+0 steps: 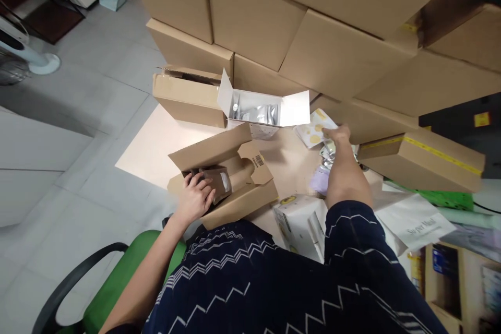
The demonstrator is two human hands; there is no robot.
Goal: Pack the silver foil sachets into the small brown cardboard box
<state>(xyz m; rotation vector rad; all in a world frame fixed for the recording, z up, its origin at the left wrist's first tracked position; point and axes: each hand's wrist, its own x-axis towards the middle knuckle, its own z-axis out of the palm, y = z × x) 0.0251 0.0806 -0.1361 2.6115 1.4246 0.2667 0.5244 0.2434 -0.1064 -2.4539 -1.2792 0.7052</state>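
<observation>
Low in the view, my left hand (199, 195) reaches into an open cardboard box (235, 211), its fingers curled over one end of a brown package (219, 180) with a small pale label. My right hand (337, 134) is stretched out to the right, its fingers closed on the edge of a white packet with yellow spots (314, 128). Partly under my right forearm lie shiny silver packets (326, 156) and a light purple item (320, 180). Between the hands, farther back, stands an open white box (258, 130) with silver pouches (262, 114) inside.
Stacked cardboard boxes (250, 15) wall off the far side of the table (151, 141). An opened carton (188, 99) stands at the back left. Near my body is a white printed box (299, 219). A taped carton (422, 159) lies right; a green chair (129, 276) is left.
</observation>
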